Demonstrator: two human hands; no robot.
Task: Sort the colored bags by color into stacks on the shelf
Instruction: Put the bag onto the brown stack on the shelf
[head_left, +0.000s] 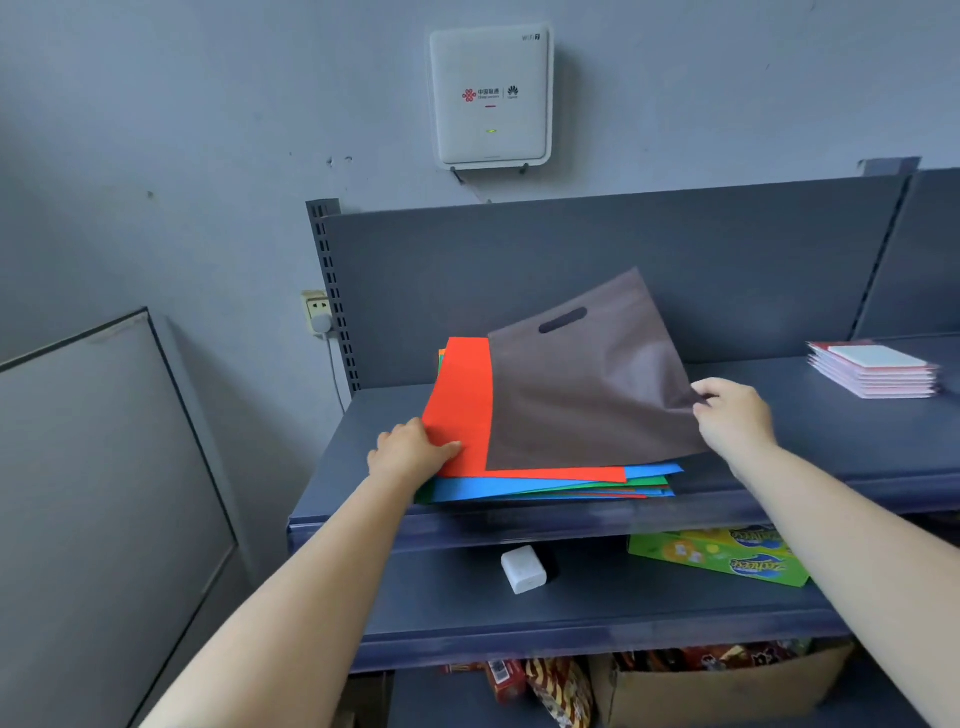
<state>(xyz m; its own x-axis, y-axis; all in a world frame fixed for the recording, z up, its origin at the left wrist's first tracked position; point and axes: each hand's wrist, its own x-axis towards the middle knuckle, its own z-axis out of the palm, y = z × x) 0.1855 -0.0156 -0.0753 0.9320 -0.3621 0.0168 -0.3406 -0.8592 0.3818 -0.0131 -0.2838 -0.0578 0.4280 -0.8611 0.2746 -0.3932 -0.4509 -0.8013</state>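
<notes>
A mixed pile of flat bags lies on the top shelf (810, 452). An orange bag (460, 400) is its top layer, with blue (488, 488) and green (644, 482) bags under it. A brown bag (582, 384) with a slot handle is lifted off the pile, tilted up toward the back panel. My right hand (727, 415) pinches the brown bag's right corner. My left hand (410, 452) rests on the orange bag's left front edge, thumb on top, fingers hidden beneath the pile's edge.
A stack of pink-and-white booklets (872, 370) sits at the right of the top shelf. The lower shelf holds a white adapter (523, 569) and a green box (722, 557). Below is a cardboard box (727, 686) of snacks. A grey cabinet (93, 493) stands at left.
</notes>
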